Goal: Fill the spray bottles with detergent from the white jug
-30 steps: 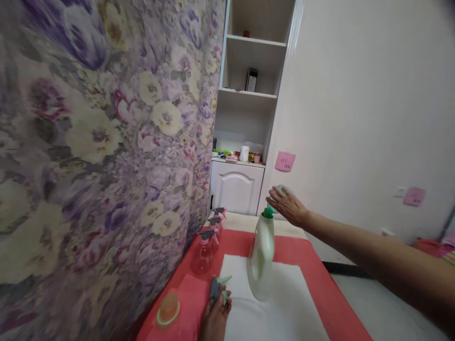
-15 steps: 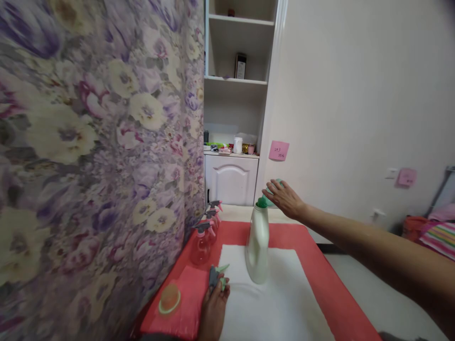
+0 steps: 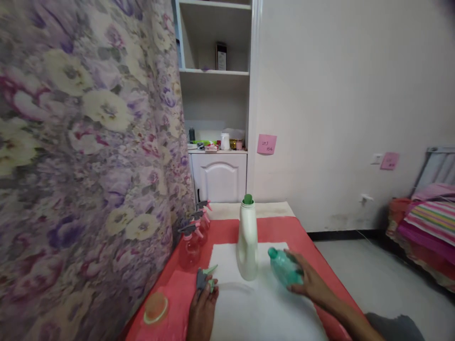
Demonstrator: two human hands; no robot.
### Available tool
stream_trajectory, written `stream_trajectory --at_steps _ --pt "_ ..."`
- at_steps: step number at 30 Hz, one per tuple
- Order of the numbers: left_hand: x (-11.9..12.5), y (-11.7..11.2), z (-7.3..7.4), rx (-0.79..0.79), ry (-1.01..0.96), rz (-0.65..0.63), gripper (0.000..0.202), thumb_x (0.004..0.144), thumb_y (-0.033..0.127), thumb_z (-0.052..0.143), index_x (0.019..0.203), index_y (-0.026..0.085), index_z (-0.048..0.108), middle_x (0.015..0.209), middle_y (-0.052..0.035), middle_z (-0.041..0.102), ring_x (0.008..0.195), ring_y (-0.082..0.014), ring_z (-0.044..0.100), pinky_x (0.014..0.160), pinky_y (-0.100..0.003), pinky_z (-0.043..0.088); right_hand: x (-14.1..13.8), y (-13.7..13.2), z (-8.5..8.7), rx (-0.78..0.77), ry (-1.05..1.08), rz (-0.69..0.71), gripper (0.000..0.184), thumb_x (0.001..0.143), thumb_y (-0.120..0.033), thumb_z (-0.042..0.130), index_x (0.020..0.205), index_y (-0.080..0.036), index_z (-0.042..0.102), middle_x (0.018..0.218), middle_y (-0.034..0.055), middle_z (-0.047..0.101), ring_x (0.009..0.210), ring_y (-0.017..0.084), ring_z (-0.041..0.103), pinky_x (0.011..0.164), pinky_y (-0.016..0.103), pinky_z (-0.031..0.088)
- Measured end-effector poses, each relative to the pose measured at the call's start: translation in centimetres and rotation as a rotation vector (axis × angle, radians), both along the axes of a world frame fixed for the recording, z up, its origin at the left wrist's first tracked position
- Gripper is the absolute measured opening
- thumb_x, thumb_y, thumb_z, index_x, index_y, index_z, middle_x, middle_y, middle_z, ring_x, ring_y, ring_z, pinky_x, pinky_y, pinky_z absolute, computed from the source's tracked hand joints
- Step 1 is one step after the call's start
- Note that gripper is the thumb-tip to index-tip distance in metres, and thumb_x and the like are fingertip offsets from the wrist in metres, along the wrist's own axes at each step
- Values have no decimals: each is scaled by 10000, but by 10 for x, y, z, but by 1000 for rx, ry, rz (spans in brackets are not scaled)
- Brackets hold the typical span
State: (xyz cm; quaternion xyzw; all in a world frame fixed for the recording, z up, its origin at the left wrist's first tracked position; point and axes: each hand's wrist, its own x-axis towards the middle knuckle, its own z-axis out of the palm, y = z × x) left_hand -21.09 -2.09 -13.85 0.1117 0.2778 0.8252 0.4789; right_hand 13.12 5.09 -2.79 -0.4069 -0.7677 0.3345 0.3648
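In the lower right of the frame, the right hand (image 3: 309,279) has its thumb and fingers closed around the bottom end of a translucent green bottle (image 3: 282,266), which is tilted so that its neck points to the upper left. The bottle is just beside, and apart from, a large pale jug (image 3: 248,251) standing upright at the lower centre; a dark green piece (image 3: 248,199) sits in the jug's open mouth. Whether the bottle touches the white sheet (image 3: 270,315) below it, I cannot tell. At the lower left of centre, the left hand (image 3: 202,308) pinches a grey and light green spray head (image 3: 201,280) between thumb and fingers, with a thin, pale tube (image 3: 236,286) curving out to the right, over the sheet. The sheet lies on a red cover (image 3: 284,230). Left of the jug, clear spray bottles (image 3: 192,251) with grey and pink heads stand in a row towards the curtain (image 3: 117,189). A round orange object with a pale rim (image 3: 155,304) is in the lower left of the frame
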Motion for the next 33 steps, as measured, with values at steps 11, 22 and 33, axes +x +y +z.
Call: stream_trajectory --at_steps 11,22,33 --pt "26 -21 49 -104 120 170 226 685 168 799 896 200 725 999 -32 762 924 -179 701 832 -248 571 -2 -29 -67 -22 -175 -13 927 551 -133 640 1431 -284 390 1468 113 445 1398 349 362 1179 547 243" --pt "58 -33 111 -134 273 172 456 619 235 860 1049 205 710 1061 -43 741 967 -212 681 786 -235 563 -18 -34 -43 -14 -112 65 941 513 -85 555 1426 -241 391 1442 128 448 1370 333 392 1165 510 283" --pt "98 -30 130 -350 932 101 593 616 531 812 1071 164 712 1055 -105 759 1061 -320 672 978 -405 487 -39 -41 -45 -19 62 62 864 529 -120 576 1373 -160 393 1400 161 486 1329 346 431 1135 498 324"
